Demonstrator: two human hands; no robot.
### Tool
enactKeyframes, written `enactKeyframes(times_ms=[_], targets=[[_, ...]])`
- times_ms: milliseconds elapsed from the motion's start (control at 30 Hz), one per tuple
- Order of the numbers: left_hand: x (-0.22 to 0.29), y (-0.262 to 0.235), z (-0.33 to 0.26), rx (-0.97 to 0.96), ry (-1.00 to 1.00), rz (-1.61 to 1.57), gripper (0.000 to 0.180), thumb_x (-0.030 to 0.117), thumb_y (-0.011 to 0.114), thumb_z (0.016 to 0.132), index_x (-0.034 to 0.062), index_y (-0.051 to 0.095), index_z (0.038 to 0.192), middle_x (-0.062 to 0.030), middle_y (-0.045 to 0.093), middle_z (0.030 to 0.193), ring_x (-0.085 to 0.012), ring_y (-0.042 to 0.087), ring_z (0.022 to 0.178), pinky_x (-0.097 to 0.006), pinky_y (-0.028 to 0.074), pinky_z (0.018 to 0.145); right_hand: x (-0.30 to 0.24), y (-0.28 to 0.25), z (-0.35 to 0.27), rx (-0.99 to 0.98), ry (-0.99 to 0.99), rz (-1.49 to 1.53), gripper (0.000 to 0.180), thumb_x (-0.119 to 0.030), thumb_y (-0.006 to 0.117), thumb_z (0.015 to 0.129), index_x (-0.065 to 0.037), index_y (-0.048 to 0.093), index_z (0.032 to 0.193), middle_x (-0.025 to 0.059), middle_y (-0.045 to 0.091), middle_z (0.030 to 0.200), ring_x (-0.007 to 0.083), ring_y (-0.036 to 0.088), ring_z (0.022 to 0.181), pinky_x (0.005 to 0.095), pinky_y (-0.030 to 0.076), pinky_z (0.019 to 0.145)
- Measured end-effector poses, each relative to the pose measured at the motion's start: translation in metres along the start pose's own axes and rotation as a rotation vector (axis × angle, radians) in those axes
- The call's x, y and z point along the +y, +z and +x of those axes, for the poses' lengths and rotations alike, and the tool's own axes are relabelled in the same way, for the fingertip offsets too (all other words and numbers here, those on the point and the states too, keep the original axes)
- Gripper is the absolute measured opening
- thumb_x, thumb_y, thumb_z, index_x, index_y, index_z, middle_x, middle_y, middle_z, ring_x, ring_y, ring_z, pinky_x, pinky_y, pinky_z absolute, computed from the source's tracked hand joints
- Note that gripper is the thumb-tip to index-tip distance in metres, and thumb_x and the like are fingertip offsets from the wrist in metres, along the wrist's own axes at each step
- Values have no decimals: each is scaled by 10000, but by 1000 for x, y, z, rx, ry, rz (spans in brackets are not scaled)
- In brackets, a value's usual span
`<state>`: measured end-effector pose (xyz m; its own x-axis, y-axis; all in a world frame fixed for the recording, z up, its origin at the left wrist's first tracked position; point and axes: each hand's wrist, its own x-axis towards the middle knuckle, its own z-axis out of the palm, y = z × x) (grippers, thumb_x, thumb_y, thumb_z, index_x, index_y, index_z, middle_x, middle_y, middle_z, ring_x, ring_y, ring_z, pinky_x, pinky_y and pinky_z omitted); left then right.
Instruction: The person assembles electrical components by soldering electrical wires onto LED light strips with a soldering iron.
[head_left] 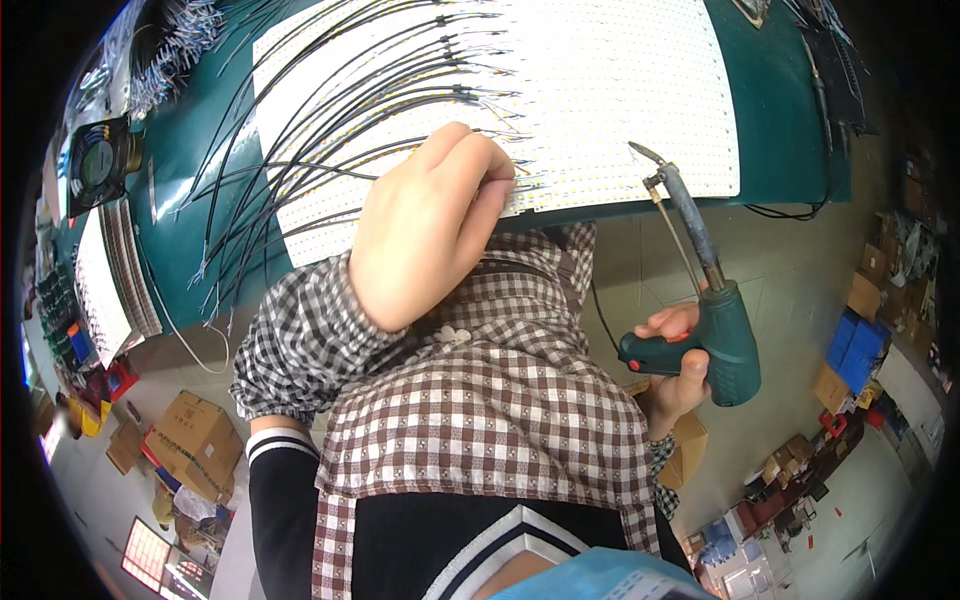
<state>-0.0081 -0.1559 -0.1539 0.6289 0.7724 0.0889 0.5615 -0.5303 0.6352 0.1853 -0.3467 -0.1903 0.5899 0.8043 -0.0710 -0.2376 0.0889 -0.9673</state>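
Note:
My left hand [425,225] is closed in a pinch low over a white LED board [630,100], near its front edge. Thin wire ends [530,185] show just past the fingertips; the grip itself is partly hidden by the fingers. Several black cables [330,110] run across the board's left half, their stripped tips lying along its middle. In my right hand [675,360], off the table's front edge, is a green soldering gun [730,345]. Its metal barrel points up and away, and the bent tip [645,152] hangs over the board's right part, apart from the wires.
A green mat [790,150] covers the table. A black fan [100,165] and a stack of white boards [105,285] stand at the left, with bundled wires [180,50] behind. Cardboard boxes [195,445] sit on the floor. The gun's cord [600,310] hangs by my apron.

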Motion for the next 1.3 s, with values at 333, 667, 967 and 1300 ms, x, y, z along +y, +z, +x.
enactKeyframes(times_ms=[333, 667, 967, 1300], targets=[[-7, 6, 4, -3, -76, -104, 87, 32, 665, 774, 44, 585, 807, -71, 548, 793, -217, 580, 656, -312, 470, 586, -2, -3, -11, -79, 81, -47, 632, -401, 712, 853, 122, 539, 1162, 230, 622, 1058, 293, 659, 918, 351, 591, 726], [-11, 7, 4, 1, -44, -175, 83, 25, 667, 780, 33, 593, 815, -43, 539, 797, -137, 534, 601, -250, 427, 533, -6, 1, -16, -149, 163, -56, 586, -410, 737, 833, 92, 579, 1090, 208, 629, 1023, 266, 643, 892, 361, 578, 760], [-13, 3, 6, -39, -3, -129, 99, 60, 672, 773, 43, 584, 815, -46, 555, 797, -158, 531, 573, -273, 428, 528, -13, 3, -16, -242, 215, -189, 485, -404, 675, 882, 57, 560, 980, 164, 599, 897, 235, 630, 843, 363, 544, 755], [-11, 0, 7, -72, -8, -123, 91, 54, 662, 763, 50, 587, 814, -50, 558, 798, -167, 536, 573, -281, 432, 526, -8, 0, -18, -288, 201, -203, 405, -331, 672, 886, 51, 567, 972, 148, 586, 882, 237, 606, 861, 354, 540, 771]])
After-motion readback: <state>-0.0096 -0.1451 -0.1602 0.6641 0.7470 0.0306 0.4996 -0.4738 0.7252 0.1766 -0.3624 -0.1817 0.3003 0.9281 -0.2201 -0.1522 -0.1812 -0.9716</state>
